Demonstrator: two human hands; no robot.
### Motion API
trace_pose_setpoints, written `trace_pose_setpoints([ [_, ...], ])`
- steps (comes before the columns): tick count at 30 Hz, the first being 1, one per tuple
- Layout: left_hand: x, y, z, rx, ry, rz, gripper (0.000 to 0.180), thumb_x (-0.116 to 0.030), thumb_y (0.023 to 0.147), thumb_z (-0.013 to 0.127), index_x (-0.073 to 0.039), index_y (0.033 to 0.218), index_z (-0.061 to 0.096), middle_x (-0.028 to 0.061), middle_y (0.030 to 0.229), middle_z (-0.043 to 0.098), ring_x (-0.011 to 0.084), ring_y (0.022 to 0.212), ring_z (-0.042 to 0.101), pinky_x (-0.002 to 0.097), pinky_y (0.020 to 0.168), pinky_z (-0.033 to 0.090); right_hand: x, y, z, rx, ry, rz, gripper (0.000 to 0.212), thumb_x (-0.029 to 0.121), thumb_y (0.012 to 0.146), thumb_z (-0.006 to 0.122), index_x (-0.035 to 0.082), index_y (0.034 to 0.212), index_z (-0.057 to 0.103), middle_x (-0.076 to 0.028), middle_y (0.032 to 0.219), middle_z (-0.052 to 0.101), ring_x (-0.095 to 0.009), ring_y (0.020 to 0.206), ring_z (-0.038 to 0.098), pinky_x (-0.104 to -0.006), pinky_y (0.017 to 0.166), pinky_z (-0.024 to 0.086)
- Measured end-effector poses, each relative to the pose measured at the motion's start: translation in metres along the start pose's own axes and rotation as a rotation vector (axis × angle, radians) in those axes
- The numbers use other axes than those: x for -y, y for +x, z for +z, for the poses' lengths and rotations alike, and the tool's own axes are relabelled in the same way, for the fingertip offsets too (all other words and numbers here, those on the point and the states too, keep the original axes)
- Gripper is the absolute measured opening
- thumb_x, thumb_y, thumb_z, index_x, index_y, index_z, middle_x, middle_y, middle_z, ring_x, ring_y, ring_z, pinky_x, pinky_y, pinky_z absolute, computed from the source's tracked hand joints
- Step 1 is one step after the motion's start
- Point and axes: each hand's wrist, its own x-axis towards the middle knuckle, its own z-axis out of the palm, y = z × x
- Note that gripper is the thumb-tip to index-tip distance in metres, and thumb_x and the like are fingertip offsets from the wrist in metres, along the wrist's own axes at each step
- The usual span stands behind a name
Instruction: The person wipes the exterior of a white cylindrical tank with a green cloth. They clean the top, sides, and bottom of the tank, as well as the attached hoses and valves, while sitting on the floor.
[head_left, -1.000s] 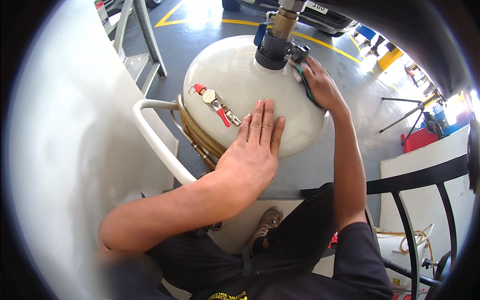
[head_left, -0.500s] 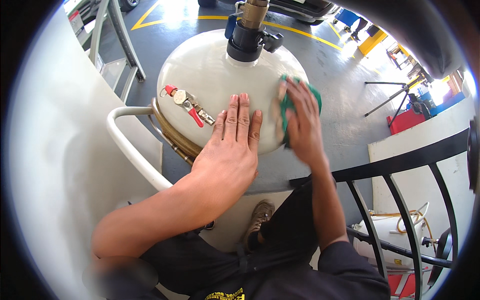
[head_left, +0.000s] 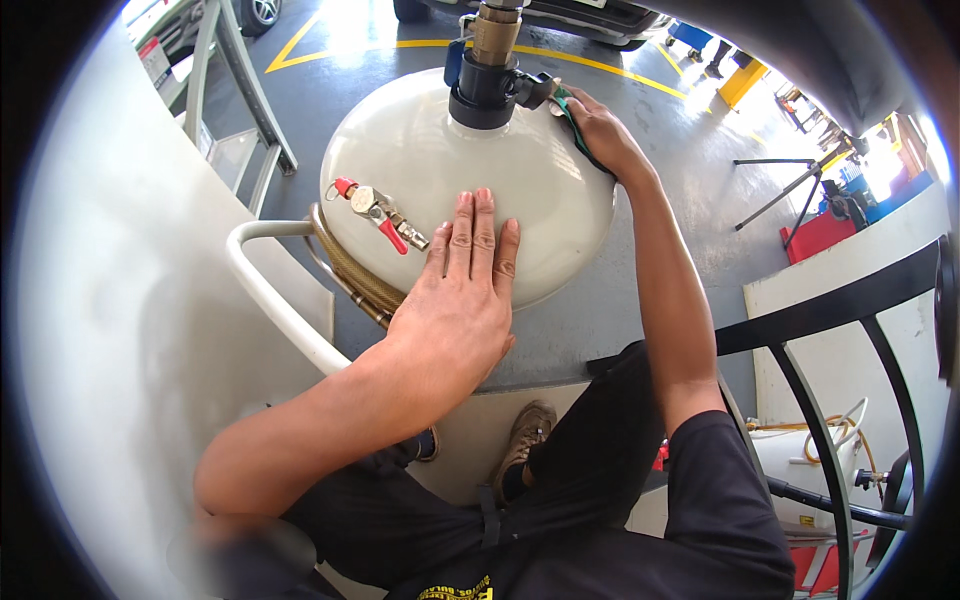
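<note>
A white tank (head_left: 555, 215) stands centre, likely heavy and rigid, its glossy dome probably slick; the pale rail (head_left: 290, 325) at left looks the surest hold. The left hand (head_left: 458, 305) lies flat on the near dome, fingers slightly spread, gripping nothing. The right hand (head_left: 603, 135), half closed, presses a soft-looking green cloth (head_left: 574, 128) to the far right edge. Room looks widest over the floor (head_left: 690, 190) at right, short of a black railing (head_left: 850, 305).

Left hand (head_left: 455, 300) — flat on white tank (head_left: 405, 140) | right hand (head_left: 606, 132) — holding green cloth (head_left: 577, 134) against tank
</note>
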Motion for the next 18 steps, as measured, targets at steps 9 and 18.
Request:
trace_pose_setpoints([
  [9,-0.002,-0.009,0.000,0.039,0.102,-0.028,0.103,-0.040,0.104,0.074,0.020,0.169,0.021,0.0503,0.174,0.012,0.0604,0.167,0.015,0.0607,0.136,0.024,0.084,-0.144,0.038,-0.099,-0.342,-0.435,0.046,0.027,0.113,0.053,0.014,0.156,0.063,-0.018,0.166,0.057,-0.043,0.155,0.050,-0.0538,0.130,0.036],
  [18,0.001,-0.006,-0.003,0.024,0.116,-0.004,0.102,-0.040,0.104,0.074,0.019,0.169,0.022,0.0499,0.174,0.013,0.0600,0.167,0.017,0.0608,0.135,0.027,0.028,-0.028,0.024,-0.023,-0.619,-0.461,0.043,0.028,0.110,0.058,0.016,0.148,0.072,-0.015,0.161,0.057,-0.041,0.154,0.042,-0.0519,0.131,0.034],
])
